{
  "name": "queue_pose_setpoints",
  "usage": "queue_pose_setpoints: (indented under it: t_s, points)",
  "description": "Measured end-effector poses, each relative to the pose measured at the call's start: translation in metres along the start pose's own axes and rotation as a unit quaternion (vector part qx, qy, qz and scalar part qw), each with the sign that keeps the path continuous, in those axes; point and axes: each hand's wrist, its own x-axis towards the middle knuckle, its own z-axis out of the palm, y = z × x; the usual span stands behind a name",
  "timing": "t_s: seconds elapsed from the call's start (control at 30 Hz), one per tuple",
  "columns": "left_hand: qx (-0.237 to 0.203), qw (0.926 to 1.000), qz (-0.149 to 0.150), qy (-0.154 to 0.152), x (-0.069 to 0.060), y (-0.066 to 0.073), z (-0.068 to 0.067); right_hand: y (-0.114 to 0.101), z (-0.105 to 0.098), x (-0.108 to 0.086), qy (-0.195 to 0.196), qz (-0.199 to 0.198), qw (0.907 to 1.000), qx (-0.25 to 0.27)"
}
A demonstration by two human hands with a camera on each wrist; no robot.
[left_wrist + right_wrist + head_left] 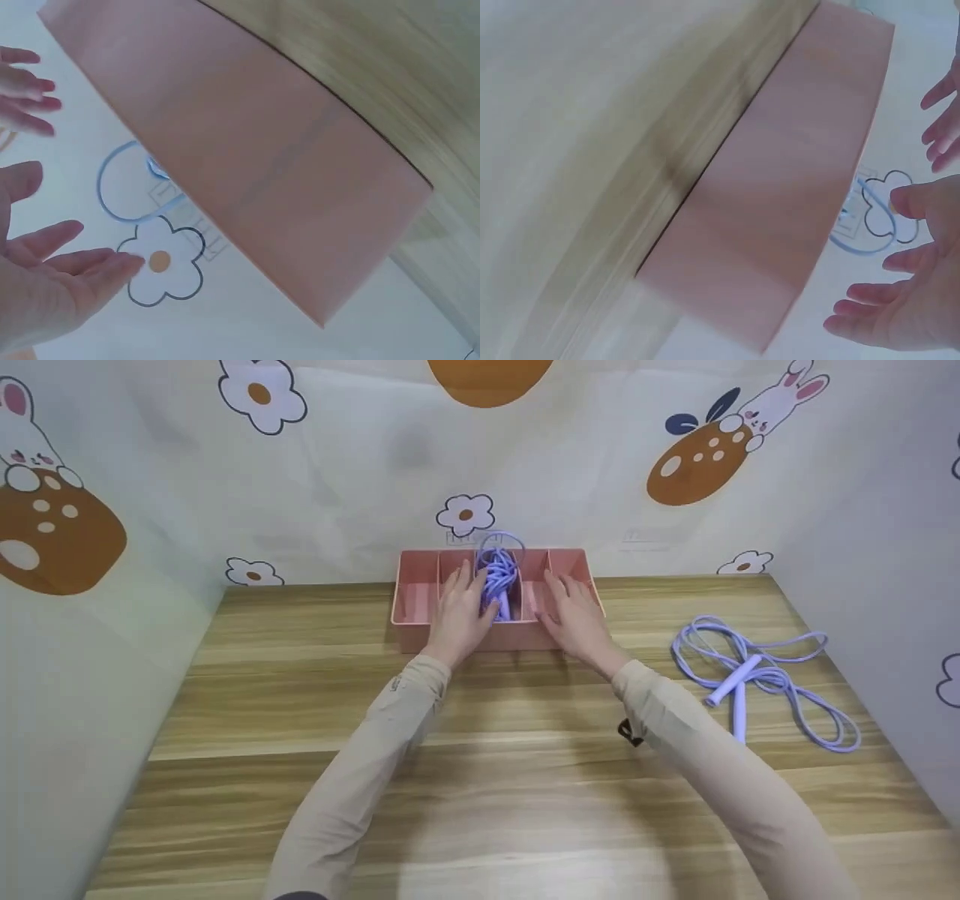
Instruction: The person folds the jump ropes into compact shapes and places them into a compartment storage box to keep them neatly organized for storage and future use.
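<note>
Long, pale beige sleeves are worn on both arms. The left sleeve (341,784) and the right sleeve (712,757) are plain and softly creased. By the left cuff (427,671), a small dark marking (395,683) can be seen but not read. A small black piece (628,733), its kind unclear, is seen at the right sleeve's edge. The left hand (459,613) and right hand (579,621) are left bare.

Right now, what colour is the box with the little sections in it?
The box is pink, and it shows best in the head view.

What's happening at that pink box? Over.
Left grip and right grip open over box. Rope in middle compartment. Second rope on table, right. Nothing visibly blocking.
</note>
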Motion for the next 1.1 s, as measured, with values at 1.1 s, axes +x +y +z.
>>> queue_pose_setpoints:
  t_s: [1.1]
  points:
    - [0.176,0.9758,0.11,-0.069,-0.067,0.067,0.05,0.093,-0.049,-0.162,0.018,0.07,0.9917,-0.106]
